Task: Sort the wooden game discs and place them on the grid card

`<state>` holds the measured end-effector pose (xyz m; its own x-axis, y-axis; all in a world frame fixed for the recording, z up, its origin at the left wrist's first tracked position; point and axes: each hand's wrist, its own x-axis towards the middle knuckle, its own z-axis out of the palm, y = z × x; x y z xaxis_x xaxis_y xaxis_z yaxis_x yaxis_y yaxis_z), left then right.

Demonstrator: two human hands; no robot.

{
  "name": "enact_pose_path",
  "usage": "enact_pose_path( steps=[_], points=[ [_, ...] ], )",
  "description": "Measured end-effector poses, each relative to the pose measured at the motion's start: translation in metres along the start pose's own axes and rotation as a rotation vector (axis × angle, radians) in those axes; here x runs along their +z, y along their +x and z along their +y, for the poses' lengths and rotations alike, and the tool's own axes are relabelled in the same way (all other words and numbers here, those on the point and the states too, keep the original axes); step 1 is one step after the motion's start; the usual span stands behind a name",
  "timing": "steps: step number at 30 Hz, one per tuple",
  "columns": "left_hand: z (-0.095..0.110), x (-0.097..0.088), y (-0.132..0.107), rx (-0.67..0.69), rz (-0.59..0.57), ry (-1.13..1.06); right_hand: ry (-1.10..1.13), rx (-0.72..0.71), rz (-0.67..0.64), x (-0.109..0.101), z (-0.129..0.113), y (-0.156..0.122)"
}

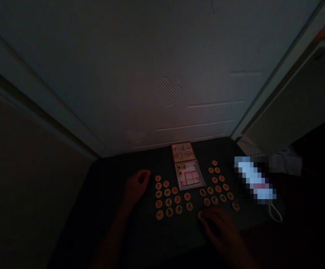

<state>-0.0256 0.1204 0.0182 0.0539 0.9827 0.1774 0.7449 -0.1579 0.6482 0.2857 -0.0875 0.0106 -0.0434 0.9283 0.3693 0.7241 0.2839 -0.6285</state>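
Tan discs (177,199) are mostly lying out in rows, w/ R hand (221,222) touching one, clamp unclear; 3 pcs (184,167) are sitting in the box (192,186); L hand (136,186) is resting half-curled on the tbl (142,226), contents unclear.

Dim light leaves the scene underexposed, a faint grey wash lying across the embossed panel (109,74) while the dark tabletop (141,231) sinks toward black. A blue-white patch (253,177), broken into coarse blocks, stands brightest; markings on the round pieces (177,199) look soft.
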Motion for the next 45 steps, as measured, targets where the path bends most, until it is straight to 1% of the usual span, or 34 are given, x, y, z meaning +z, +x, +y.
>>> enact_pose_path(
  steps=[8, 11, 13, 17, 21, 26, 30, 32, 35, 37, 39, 42, 45],
  points=[
    [0.002, -0.001, 0.0, 0.0, 0.003, -0.011, -0.006, -0.012, 0.005, 0.006, 0.002, -0.004],
    [0.004, -0.002, 0.0, 0.02, 0.004, -0.002, 0.009, -0.003, 0.003, 0.002, 0.001, -0.002],
    [0.005, -0.003, -0.001, 0.023, 0.008, 0.005, 0.001, 0.029, 0.003, -0.003, 0.003, -0.002],
    [0.005, -0.003, 0.0, 0.012, -0.001, 0.007, -0.073, 0.088, 0.063, -0.018, 0.018, 0.0],
    [0.002, -0.002, 0.0, 0.012, 0.009, -0.021, -0.138, 0.082, 0.116, -0.034, 0.039, 0.002],
    [0.0, -0.001, 0.0, 0.014, 0.007, -0.024, -0.196, 0.101, 0.127, -0.05, 0.059, 0.0],
    [-0.001, 0.0, 0.001, 0.018, 0.009, -0.028, -0.214, 0.105, 0.13, -0.056, 0.072, -0.005],
    [-0.001, 0.0, 0.001, 0.013, 0.005, -0.032, -0.218, 0.1, 0.132, -0.059, 0.077, -0.003],
    [-0.002, 0.001, 0.0, 0.006, -0.003, -0.026, -0.221, 0.1, 0.104, -0.064, 0.08, 0.012],
    [-0.002, 0.0, 0.0, 0.003, -0.005, -0.02, -0.225, 0.116, 0.078, -0.069, 0.081, 0.03],
    [-0.002, 0.0, 0.0, 0.0, -0.005, -0.016, -0.24, 0.136, 0.087, -0.074, 0.08, 0.05],
    [-0.003, 0.001, 0.001, -0.008, -0.005, -0.024, -0.259, 0.128, 0.066, -0.08, 0.075, 0.079],
    [-0.004, 0.001, 0.001, -0.002, -0.012, -0.049, -0.254, 0.109, 0.088, -0.08, 0.067, 0.094]
  ],
)
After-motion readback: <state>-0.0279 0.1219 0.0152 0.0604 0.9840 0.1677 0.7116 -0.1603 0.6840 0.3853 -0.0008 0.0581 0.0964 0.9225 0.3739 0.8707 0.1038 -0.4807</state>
